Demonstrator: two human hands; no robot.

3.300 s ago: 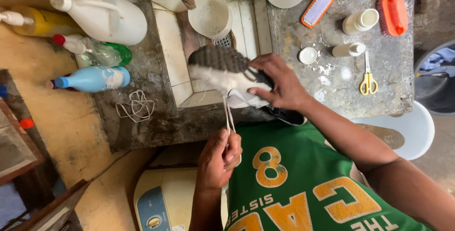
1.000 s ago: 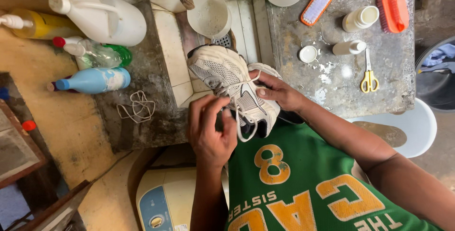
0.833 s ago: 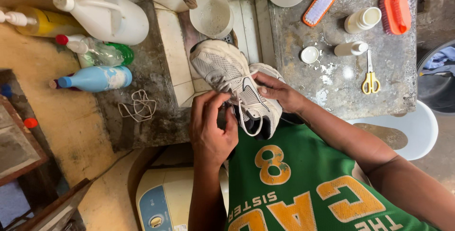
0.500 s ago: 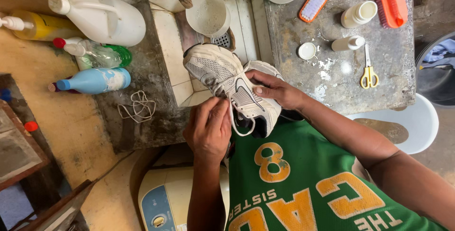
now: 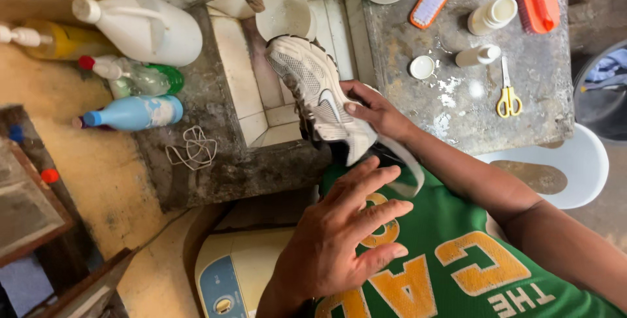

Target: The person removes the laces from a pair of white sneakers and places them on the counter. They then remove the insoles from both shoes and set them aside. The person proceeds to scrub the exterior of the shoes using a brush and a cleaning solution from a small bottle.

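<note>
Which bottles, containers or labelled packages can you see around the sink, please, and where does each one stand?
White jug: lying left of the sink, big, with handle.
Yellow bottle: far left, white cap.
Clear bottle: below the jug, red cap, green base.
Blue bottle: lying on its side below that, pale label.
Two small white bottles: on the grey counter right of the sink.
</note>
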